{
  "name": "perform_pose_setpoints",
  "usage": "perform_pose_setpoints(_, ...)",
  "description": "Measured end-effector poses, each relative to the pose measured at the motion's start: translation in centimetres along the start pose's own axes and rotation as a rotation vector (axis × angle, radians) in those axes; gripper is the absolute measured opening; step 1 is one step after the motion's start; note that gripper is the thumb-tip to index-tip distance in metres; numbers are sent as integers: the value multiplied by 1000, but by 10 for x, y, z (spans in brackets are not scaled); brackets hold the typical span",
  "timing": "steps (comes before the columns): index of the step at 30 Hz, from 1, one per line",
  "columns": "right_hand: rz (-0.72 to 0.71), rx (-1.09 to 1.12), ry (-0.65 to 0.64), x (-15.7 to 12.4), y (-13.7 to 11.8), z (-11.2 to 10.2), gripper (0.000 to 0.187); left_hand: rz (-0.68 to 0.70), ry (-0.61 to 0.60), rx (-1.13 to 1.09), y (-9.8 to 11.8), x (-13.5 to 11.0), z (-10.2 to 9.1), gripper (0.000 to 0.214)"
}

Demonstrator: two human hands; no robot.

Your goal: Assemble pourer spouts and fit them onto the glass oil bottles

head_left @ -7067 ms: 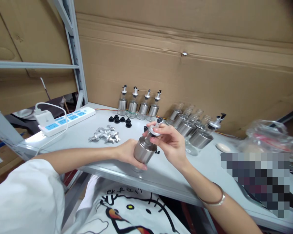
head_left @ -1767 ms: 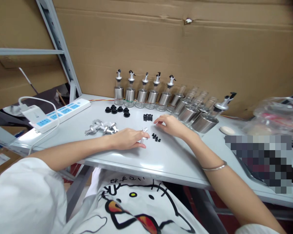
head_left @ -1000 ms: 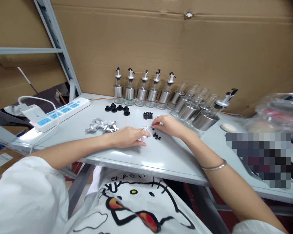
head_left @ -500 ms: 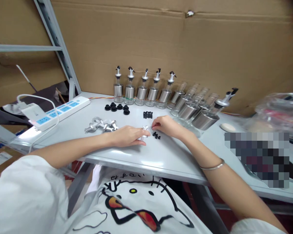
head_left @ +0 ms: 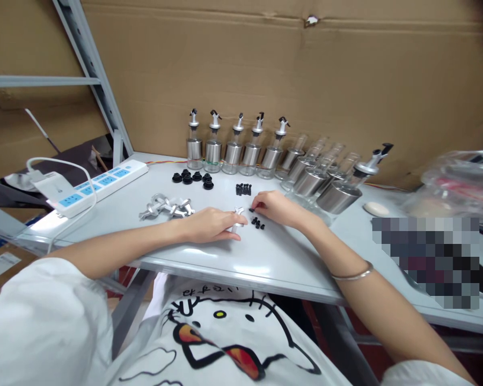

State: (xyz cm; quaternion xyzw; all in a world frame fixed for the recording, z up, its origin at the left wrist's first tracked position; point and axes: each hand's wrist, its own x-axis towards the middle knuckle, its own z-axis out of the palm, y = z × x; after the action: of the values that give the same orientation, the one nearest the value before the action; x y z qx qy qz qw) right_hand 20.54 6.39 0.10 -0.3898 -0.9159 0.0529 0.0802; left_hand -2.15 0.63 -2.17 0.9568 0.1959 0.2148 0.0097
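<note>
My left hand [head_left: 215, 224] is closed around a silver pourer spout [head_left: 238, 220], held just above the table. To its right, my right hand [head_left: 273, 206] pinches a tiny black plastic piece [head_left: 251, 210] at its fingertips. Several small black pieces [head_left: 258, 223] lie on the table just below that hand. A short row of black levers [head_left: 243, 189] sits beyond both hands. Left of my left hand is a pile of silver pourer spouts [head_left: 167, 206], and behind it a cluster of black stoppers [head_left: 193, 178].
Glass bottles with steel sleeves [head_left: 233, 153] line the cardboard at the back; several have pourers, others bare necks. A white power strip [head_left: 100, 185] lies at left with its cable. On the right are a pale oval object [head_left: 377, 209] and a clear plastic bag [head_left: 462, 185].
My right hand has shifted very slightly, and the tiny black piece at its fingertips now shows. My left hand keeps its hold on the pourer spout.
</note>
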Motion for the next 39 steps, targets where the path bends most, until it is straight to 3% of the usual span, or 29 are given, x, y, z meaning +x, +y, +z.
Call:
perform_pose_setpoints(7, 14, -7, 27, -3, -7, -7, 20, -3, -5, 17, 0, 0, 0, 27)
perform_pose_setpoints(14, -201, 157, 101, -4, -12, -3, 25, 21, 14, 37, 0, 1, -1, 28)
perform_pose_setpoints(20, -294, 212, 67, -3, -20, 3, 32, 11, 3, 7, 0, 1, -1, 28)
perform_pose_setpoints(25, -269, 150, 78, -2, -22, 4, 35, 4, -7, -7, 0, 1, -1, 30)
perform_pose_setpoints(32, -78, 51, 17, -3, -6, -2, 31, -8, -5, -9, 0, 1, -2, 32)
perform_pose_setpoints(39, -197, 125, 53, -3, -8, -2, 29, -4, 3, -18, 0, 1, -1, 31)
